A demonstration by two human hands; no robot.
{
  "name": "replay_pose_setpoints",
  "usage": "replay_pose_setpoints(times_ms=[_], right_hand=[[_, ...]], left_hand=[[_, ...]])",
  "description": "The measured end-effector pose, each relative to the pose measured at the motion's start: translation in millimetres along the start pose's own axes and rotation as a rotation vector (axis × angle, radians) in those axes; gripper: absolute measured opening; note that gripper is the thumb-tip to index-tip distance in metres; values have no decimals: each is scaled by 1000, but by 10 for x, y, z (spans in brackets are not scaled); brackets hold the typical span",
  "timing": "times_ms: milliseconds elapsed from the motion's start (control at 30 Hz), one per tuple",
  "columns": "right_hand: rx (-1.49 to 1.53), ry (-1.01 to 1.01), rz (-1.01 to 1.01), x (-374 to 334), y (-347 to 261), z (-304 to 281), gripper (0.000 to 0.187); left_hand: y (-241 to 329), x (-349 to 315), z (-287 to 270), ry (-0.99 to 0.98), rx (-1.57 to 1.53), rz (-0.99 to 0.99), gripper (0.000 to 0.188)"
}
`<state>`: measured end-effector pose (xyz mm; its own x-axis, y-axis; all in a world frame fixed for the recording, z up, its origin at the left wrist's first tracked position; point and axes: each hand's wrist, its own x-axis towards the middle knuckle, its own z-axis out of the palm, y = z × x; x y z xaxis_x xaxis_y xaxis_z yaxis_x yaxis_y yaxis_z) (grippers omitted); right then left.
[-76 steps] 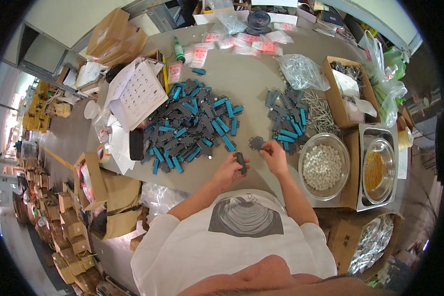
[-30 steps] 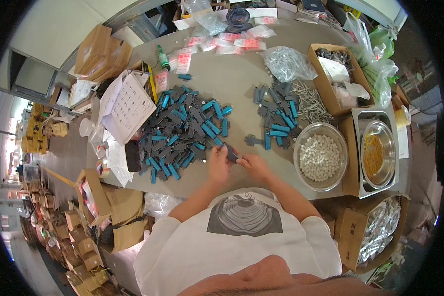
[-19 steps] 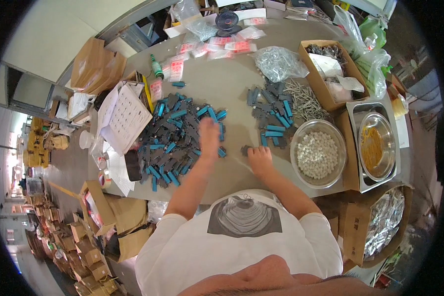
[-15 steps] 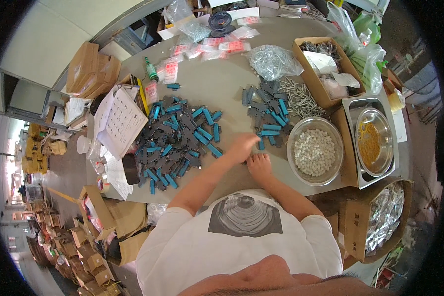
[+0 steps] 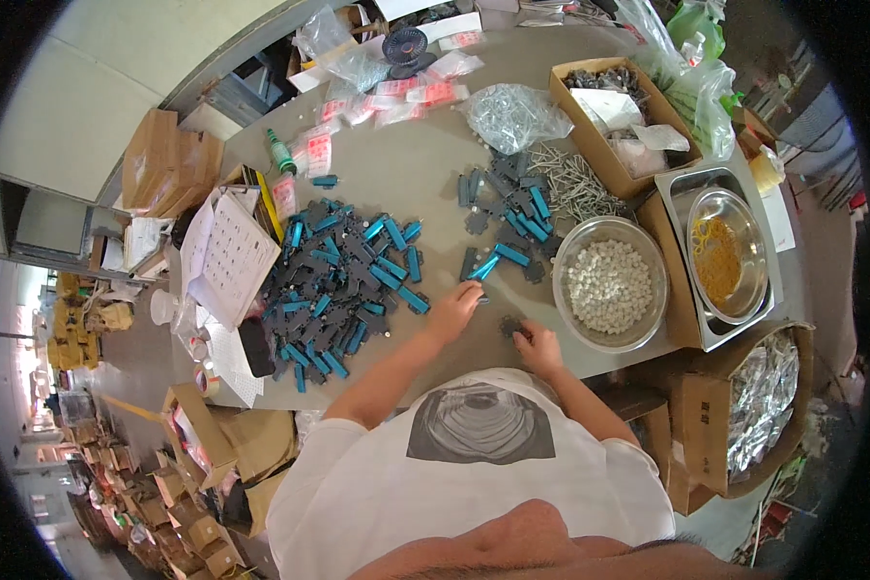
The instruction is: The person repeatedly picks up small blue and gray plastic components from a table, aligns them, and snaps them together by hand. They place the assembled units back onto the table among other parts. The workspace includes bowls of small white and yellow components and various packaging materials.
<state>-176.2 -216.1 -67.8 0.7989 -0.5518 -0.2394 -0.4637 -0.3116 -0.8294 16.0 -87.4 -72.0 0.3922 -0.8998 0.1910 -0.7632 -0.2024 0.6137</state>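
My left hand (image 5: pixel 454 308) is closed, its fingertips at the lower end of a glossy blue strip-like piece (image 5: pixel 484 268) at the near edge of the smaller pile. Just right of it, my right hand (image 5: pixel 541 347) pinches a small dark grey flat piece with a notched outline (image 5: pixel 510 328) above the table. The smaller pile of blue and dark grey pieces (image 5: pixel 529 224) lies ahead of my hands. A larger heap of similar pieces (image 5: pixel 343 271) spreads to the left of my left forearm.
A steel bowl of white pellets (image 5: pixel 609 287) stands at right, beside loose screws (image 5: pixel 578 184) and a tray holding a bowl of yellow rings (image 5: pixel 717 259). A cardboard box (image 5: pixel 638 116) and bagged hardware (image 5: pixel 515 116) sit farther back. Papers (image 5: pixel 232 253) and a phone (image 5: pixel 255 346) lie left.
My hands have moved apart. The left has drawn back a little to the left; the right has shifted right and nearer me, a dark grey piece now showing in it. The whole view has shifted slightly.
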Motion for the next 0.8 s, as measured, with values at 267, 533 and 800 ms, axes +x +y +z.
replay_pose_setpoints(times_ms=[267,533,800], right_hand=[[830,-291,336,147,-88,144,21],[759,-430,339,79,-415,187,16],[617,-241,173,73,-381,223,20]], left_hand=[[248,-636,55,223,-1244,-948,28],[598,-519,-20,178,-1314,-838,25],[651,-499,-17,208,-1191,-634,35]])
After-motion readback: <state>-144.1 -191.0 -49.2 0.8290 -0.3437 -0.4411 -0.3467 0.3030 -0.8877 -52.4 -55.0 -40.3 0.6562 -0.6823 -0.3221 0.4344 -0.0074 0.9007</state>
